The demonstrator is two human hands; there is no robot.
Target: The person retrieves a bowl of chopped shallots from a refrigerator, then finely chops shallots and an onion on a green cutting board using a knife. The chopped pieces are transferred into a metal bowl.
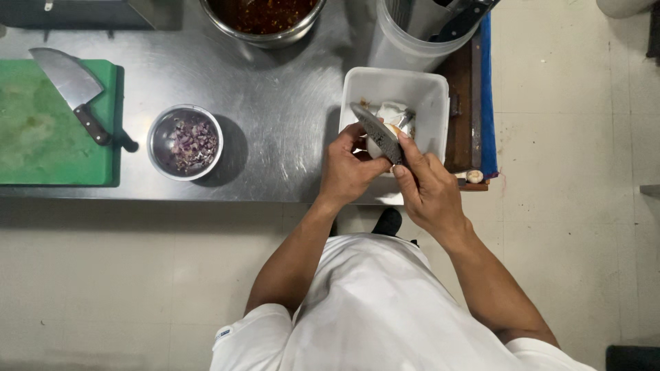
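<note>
Gripping a pale, round, white vegetable [375, 145], the fingers [349, 137] of the left hand [347, 172] are curled around its near side and hold it just above the front rim of a square white plastic tub [430, 89]. The right hand [427, 187] is clenched on the handle of a short dark-bladed knife [377, 130], its thumb laid along the blade's back, and the blade lies slanted across the top of the vegetable, touching it. Both hands meet at the vegetable, thumbs close together. Inside the tub lie a few whitish peelings.

The tub stands at the right end of a brushed stainless steel bench [275, 117], near its front edge. Behind the tub is a tall translucent plastic container [399, 45] with dark-handled tools standing in it. Left of that, at the far edge, sits a large round steel bowl of dark reddish sauce [265, 17]. Well to the left of the hands, a small round steel bowl [185, 142] holds chopped purple onion. Beside it lies a green plastic cutting board [41, 137] with a broad steel cleaver with a dark wooden handle [72, 86] resting on it.
</note>
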